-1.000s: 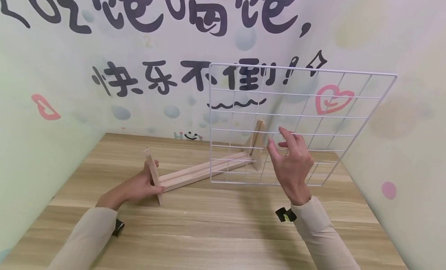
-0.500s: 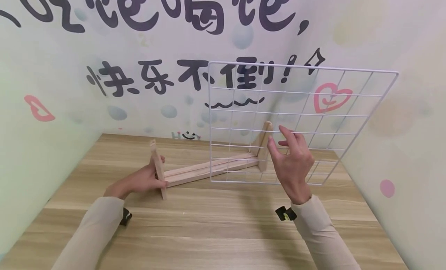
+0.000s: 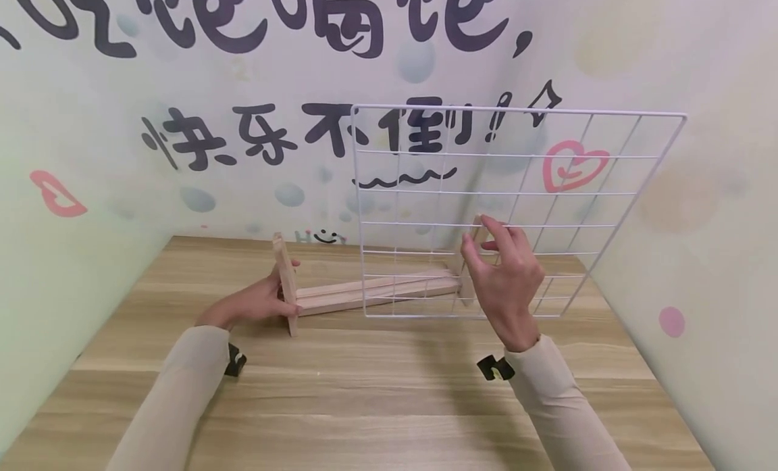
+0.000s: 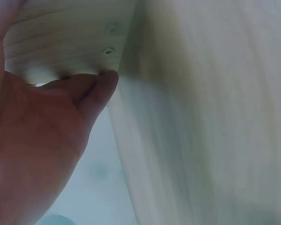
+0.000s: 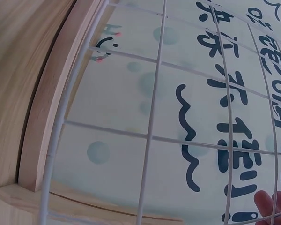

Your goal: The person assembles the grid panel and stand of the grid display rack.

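Note:
My left hand (image 3: 258,301) grips the left upright end board (image 3: 283,265) of a pale wooden stand (image 3: 377,292). In the left wrist view, that hand's fingers (image 4: 100,91) lie against a board with a screw head (image 4: 108,51) in it. My right hand (image 3: 510,275) holds a white wire grid panel (image 3: 523,111) upright, thumb and fingers curled at its wires. The panel stands in front of the stand's right part. Behind the grid and right hand, the right end board is partly hidden. Fingertips (image 5: 271,204) show behind the wires in the right wrist view.
The wood-grain table (image 3: 365,397) reaches back to a white wall (image 3: 243,79) with dark lettering and printed hearts. A second wall (image 3: 723,207) rises along the right side, and another (image 3: 55,275) along the left.
My left hand has moved right and slightly away from me, carrying the stand along. The stand's right end now sits nearer the right hand. The grid keeps nearly the same place.

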Demonstrator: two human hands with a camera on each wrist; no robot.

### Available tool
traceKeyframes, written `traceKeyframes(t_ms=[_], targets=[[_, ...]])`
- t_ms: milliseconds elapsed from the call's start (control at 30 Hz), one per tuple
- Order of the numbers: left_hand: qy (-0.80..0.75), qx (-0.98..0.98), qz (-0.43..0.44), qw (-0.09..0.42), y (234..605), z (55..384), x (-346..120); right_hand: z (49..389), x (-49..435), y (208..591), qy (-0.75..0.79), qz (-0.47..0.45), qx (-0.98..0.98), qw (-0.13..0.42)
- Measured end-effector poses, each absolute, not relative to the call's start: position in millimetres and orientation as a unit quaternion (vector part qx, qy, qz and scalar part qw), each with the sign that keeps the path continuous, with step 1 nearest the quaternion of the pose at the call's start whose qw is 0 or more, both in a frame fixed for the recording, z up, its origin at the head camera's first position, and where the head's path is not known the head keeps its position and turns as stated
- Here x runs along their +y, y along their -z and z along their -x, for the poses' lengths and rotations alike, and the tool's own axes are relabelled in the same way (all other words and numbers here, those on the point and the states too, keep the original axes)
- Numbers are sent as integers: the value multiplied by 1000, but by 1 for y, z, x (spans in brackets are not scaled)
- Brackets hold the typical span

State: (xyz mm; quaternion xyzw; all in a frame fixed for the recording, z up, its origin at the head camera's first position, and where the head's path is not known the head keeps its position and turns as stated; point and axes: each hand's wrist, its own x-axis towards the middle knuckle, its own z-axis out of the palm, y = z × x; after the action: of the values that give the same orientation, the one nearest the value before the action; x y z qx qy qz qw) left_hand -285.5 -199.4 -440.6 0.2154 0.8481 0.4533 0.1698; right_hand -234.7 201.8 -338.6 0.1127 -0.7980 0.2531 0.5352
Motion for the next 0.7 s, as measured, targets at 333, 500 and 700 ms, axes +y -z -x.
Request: traceKeyframes(t_ms=[333, 500, 700], targets=[[-453, 845, -207, 192, 441, 301, -193, 236, 201, 334, -251, -105, -798, 538], [-467, 831, -214, 213, 440, 309, -189, 235, 199, 334, -251, -101, -800, 535], [-470, 823, -222, 230, 435, 317, -187, 236, 196, 334, -244, -94, -809, 526]])
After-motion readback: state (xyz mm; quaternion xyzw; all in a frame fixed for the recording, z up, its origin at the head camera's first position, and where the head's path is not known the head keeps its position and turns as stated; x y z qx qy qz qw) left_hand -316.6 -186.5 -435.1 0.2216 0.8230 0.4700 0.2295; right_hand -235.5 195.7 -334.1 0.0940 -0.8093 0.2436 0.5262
